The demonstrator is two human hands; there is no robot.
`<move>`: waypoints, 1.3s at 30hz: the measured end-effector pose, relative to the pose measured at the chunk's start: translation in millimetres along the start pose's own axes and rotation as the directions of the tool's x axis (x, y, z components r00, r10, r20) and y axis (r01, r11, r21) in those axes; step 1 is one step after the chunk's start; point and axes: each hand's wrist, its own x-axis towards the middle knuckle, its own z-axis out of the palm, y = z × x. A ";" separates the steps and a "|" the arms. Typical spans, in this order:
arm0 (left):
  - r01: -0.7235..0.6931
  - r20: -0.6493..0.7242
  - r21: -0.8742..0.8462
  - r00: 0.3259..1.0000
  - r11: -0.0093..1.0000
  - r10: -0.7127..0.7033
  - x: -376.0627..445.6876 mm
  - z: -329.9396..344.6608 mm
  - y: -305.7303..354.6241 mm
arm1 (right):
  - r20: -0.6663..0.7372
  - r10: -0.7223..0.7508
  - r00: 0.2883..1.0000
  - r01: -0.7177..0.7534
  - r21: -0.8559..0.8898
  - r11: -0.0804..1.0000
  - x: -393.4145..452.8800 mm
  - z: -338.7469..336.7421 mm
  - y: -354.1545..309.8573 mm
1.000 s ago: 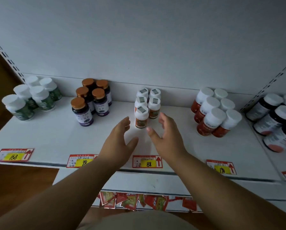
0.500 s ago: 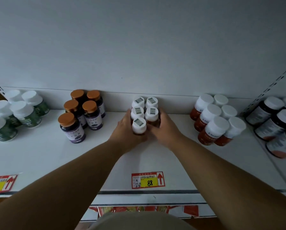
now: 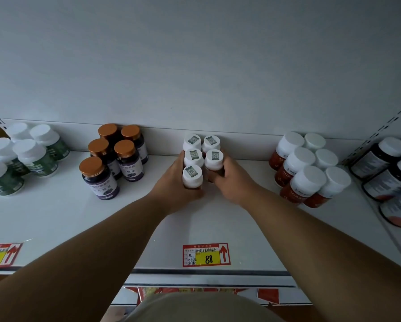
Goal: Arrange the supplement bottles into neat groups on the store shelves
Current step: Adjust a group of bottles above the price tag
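On the white metal shelf (image 3: 55, 219), red-labelled white-capped bottles (image 3: 311, 173) are standing right, copper-capped purple bottles (image 3: 115, 159) left. Between them, left hand (image 3: 171, 189) and right hand (image 3: 234, 182) are cupping five small code-stickered white-capped bottles (image 3: 201, 156), each grip curled round the cluster's sides.

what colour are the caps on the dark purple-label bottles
Copper-orange caps, clearest in the head view.

Smooth white plastic caps (image 3: 192, 176), glossy copper lids (image 3: 91, 166), matt white shelf (image 3: 55, 212)
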 end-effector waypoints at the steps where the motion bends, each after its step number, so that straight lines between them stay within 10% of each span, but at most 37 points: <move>1: 0.000 -0.001 -0.007 1.000 1.000 0.000 0.1 0.7 -1.0 | -0.009 -0.002 1.000 0.002 0.000 1.000 -0.1 0.6 0.6; 39: 0.073 -0.254 0.269 0.967 0.960 -0.002 -39.5 4.7 -15.4 | -0.285 -0.016 0.958 -0.058 -0.248 0.967 -61.0 51.2 -6.8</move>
